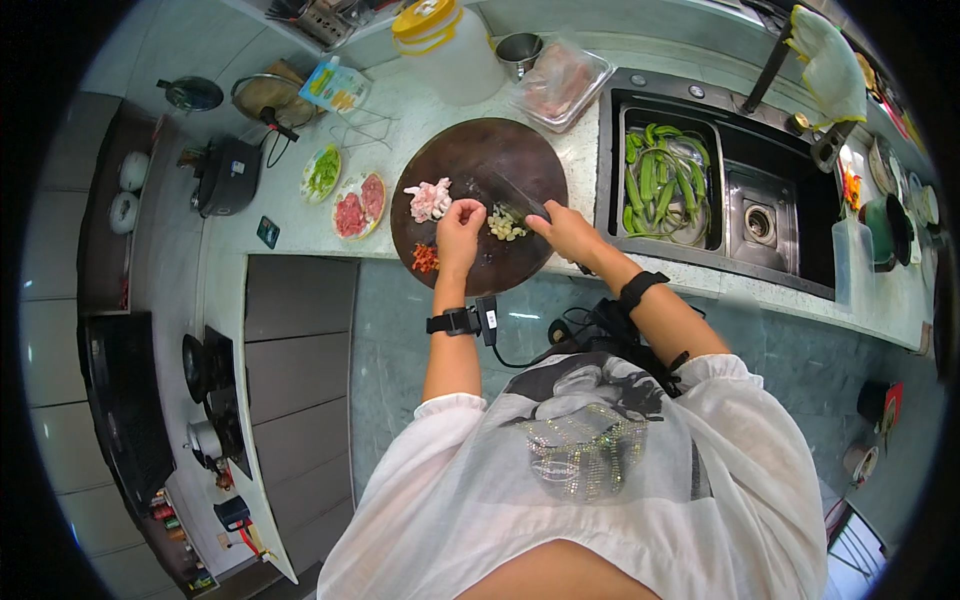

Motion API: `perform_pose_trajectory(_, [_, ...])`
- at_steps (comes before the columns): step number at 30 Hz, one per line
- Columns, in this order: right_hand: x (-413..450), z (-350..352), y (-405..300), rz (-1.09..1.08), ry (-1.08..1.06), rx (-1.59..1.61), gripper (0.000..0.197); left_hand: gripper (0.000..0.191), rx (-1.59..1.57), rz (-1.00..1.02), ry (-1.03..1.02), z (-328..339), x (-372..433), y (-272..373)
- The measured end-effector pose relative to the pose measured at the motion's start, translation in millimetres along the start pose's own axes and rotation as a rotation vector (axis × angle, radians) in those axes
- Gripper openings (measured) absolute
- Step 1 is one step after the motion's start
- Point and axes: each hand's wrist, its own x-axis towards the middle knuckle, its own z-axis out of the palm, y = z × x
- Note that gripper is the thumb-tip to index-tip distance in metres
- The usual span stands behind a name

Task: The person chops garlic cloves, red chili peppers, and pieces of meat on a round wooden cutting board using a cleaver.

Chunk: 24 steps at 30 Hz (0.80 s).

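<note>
My right hand (564, 231) grips the handle of a kitchen knife (516, 190), its dark blade tilted over a round dark chopping board (480, 146). Just below the blade lies a small heap of chopped garlic (505, 224). My left hand (460, 231) hovers over the board with thumb and fingertips pinched together; whether anything small sits between them cannot be seen. Beside it, to the upper left, is a pile of pale, fatty cut meat (429, 200). Chopped red chilli (425, 258) lies near the board's lower left edge.
Left of the board stand a plate of red meat (361, 206), a plate of chopped green vegetable (322, 175) and a phone (268, 232). Behind are a yellow-lidded bucket (454, 64) and a bagged meat tray (559, 82). Long green peppers (660, 180) fill the left basin of the sink (765, 266).
</note>
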Motion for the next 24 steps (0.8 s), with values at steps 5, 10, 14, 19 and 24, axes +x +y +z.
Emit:
perform_pose_trajectory(5, [9.2, 14.8, 19.1, -0.035, 0.046, 0.055, 0.046, 0.008, -0.064, 0.188, -0.007, 46.4, -7.3, 107.3])
perform_pose_trajectory(10, [23.3, 39.5, 49.8, -0.498, 0.234, 0.198, 0.045, 0.015, 0.116, 0.935, 0.160, 139.6, -36.9, 207.3])
perform_pose_trajectory(14, [13.7, 32.9, 41.6, -0.520, 0.276, 0.308, 0.049, 0.064, 0.196, 0.740, -0.700, 186.1, -36.5, 235.0])
perform_pose_trajectory(19, [-9.2, 8.7, 15.7, -0.561, 0.187, 0.465, 0.057, 0.060, 0.288, 0.637, -0.530, 144.9, -28.1, 217.8])
perform_pose_trajectory(24, [7.8, 10.2, 9.2, -0.060, 0.042, 0.035, 0.051, 0.033, 0.175, 0.321, -0.121, 53.4, -30.4, 164.6])
